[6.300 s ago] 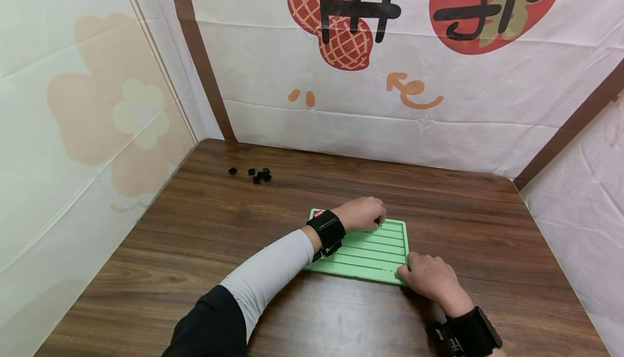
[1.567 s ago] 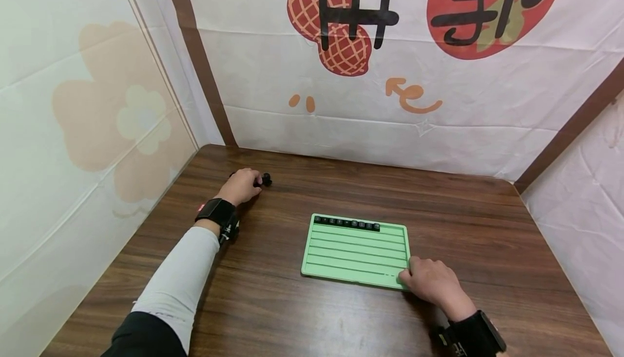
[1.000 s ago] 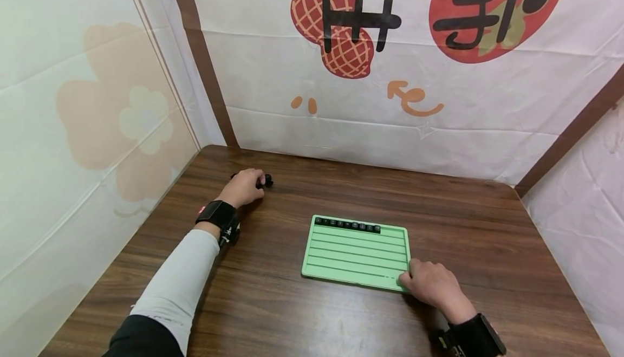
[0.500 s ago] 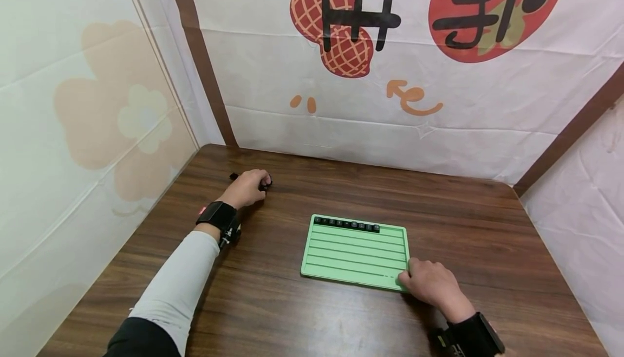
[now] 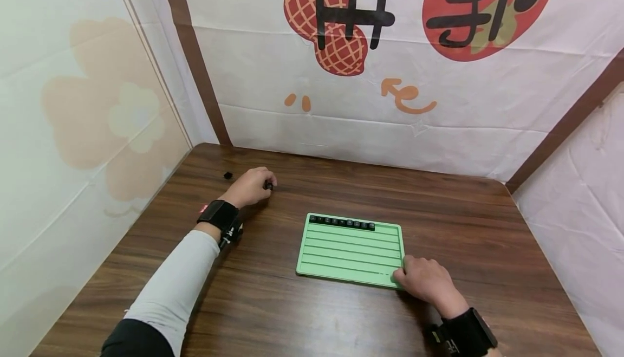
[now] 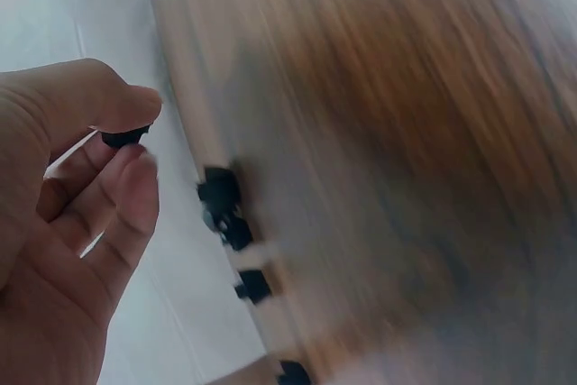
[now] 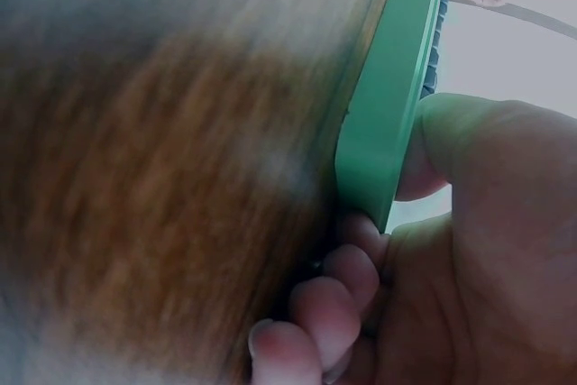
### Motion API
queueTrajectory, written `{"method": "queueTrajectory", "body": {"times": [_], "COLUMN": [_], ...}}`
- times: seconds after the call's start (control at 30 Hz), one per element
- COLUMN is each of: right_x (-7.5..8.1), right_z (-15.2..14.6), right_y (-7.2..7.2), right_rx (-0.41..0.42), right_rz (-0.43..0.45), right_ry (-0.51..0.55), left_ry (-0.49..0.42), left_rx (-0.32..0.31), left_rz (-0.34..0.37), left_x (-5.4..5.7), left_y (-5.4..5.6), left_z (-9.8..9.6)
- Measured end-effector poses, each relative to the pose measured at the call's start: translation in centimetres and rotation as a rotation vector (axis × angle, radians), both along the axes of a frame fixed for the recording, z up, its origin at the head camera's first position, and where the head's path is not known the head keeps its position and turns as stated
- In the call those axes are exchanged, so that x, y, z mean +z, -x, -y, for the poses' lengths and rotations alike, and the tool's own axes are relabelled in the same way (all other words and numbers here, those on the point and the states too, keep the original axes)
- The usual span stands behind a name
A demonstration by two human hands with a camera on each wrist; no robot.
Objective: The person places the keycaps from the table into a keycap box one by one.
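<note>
Head: my L hand (image 5: 248, 187) pinches blk cap (image 5: 268, 185) nr far-L corner of desk (image 5: 273, 303); my R hand (image 5: 425, 280) grips green tray (image 5: 348, 259), mid-desk, by near-R corner. L wrist: grip just cap-wide; loose cap (image 6: 293, 373) cut off. R wrist: cap row (image 7: 433, 65) mostly hid.

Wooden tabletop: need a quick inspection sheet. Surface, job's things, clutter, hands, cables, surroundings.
Surface: dark wood-grain tabletop; light reflected at the near side.
Job's things: green tray with grooves; row of black pieces in its far groove, stopping short of the right end; loose black pieces at the table's far left.
Clutter: nothing seen beyond those pieces.
Hands: left hand pinches one small black piece; right hand grips the tray's near right corner.
Cables: nothing seen.
Surroundings: printed white sheet behind the table; more sheets at both sides.
</note>
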State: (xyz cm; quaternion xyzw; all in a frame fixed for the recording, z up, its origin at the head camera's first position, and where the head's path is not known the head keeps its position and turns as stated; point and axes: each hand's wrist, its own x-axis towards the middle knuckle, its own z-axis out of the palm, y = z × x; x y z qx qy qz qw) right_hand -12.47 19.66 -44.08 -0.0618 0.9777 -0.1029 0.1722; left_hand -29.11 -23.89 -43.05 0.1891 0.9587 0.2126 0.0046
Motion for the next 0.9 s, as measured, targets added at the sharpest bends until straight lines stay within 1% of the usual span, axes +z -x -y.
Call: {"method": "queueTrajectory", "body": {"times": [0.1, 0.27, 0.37, 0.67, 0.9], "right_x": [0.0, -0.2, -0.2, 0.0, -0.2], "right_z": [0.1, 0.0, 0.0, 0.0, 0.0], "right_y": [0.0, 0.1, 0.1, 0.3, 0.4], "right_rx": [-0.006, -0.007, -0.009, -0.006, 0.003], "right_rz": [0.010, 0.014, 0.018, 0.025, 0.022], "right_ry": [-0.014, -0.013, -0.011, -0.008, 0.002], "left_ry": [0.000, 0.021, 0.031, 0.055, 0.080], "left_rx": [-0.015, -0.039, -0.076, -0.193, -0.277], "left_rz": [0.018, 0.033, 0.033, 0.032, 0.018], "left_x": [0.1, 0.0, 0.1, 1.3, 1.8], "left_y": [-0.2, -0.2, -0.1, 0.4, 0.4], "left_z": [-0.9, -2.5, -3.7, -7.8, -10.5]}}
